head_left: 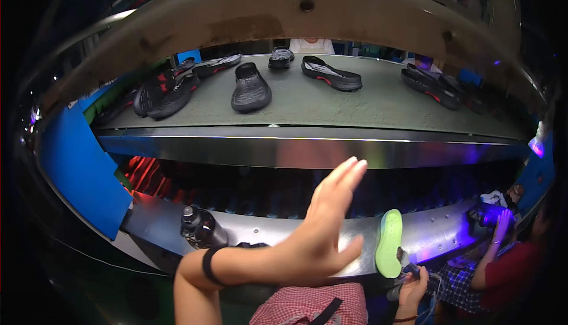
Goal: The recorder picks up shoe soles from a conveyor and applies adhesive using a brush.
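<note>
My left hand (331,221) is raised in front of the conveyor's metal edge, fingers stretched up and thumb apart, with nothing in it. A black band circles that wrist. To its right, a bright yellow-green shoe sole (389,242) stands lengthwise over the metal ledge; whether it rests there cannot be made out. Close below it, my right hand (414,289) is closed around the handle of a small brush (404,260). The brush's dark head overlaps the sole's lower right edge.
Black shoe soles with red patches, including a wide one (251,88), lie on the green conveyor belt (296,109). A dark bottle (201,228) stands left on the metal ledge (248,224). A beige arched frame (355,5) spans overhead. At right, a co-worker's purple-lit hands (502,224) work beside a dark object.
</note>
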Demonstrator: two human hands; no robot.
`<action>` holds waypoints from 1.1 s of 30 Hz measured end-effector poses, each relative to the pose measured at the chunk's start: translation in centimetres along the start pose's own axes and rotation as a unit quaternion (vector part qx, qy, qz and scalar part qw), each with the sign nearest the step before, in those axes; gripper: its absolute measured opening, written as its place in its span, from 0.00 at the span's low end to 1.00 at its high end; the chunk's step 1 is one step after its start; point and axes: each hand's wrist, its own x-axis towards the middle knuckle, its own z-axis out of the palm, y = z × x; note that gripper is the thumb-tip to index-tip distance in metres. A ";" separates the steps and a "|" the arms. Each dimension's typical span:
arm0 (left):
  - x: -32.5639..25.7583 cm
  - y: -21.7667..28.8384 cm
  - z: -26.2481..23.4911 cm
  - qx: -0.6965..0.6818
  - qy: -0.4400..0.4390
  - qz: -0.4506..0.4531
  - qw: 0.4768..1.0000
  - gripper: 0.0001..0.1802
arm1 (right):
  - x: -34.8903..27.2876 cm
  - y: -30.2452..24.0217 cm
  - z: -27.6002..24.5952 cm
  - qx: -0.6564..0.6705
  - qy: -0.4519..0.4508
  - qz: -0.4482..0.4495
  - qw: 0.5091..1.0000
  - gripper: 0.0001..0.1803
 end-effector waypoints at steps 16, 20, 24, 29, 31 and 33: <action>-0.4 5.5 3.3 -0.057 0.086 0.132 0.986 0.47 | 0.8 1.2 -1.5 0.006 -0.083 0.061 0.995 0.11; -1.1 7.6 4.0 -0.098 0.077 0.077 0.989 0.46 | 0.5 1.0 -2.0 -0.045 -0.070 0.020 0.996 0.09; -1.8 6.6 2.8 -0.064 0.100 0.105 0.987 0.44 | -0.1 0.7 -1.8 -0.058 -0.091 0.010 0.994 0.10; -2.9 0.3 -1.0 0.074 0.036 -0.093 0.992 0.52 | 0.7 1.0 -1.8 -0.021 -0.097 0.010 0.995 0.07; -2.3 -3.1 -1.8 0.121 -0.006 -0.182 0.976 0.52 | 1.3 1.4 -2.1 -0.027 -0.118 0.004 0.993 0.08; -1.3 -5.9 -2.4 0.168 0.031 -0.196 0.966 0.48 | 1.8 1.7 -2.3 0.029 -0.158 0.051 0.986 0.09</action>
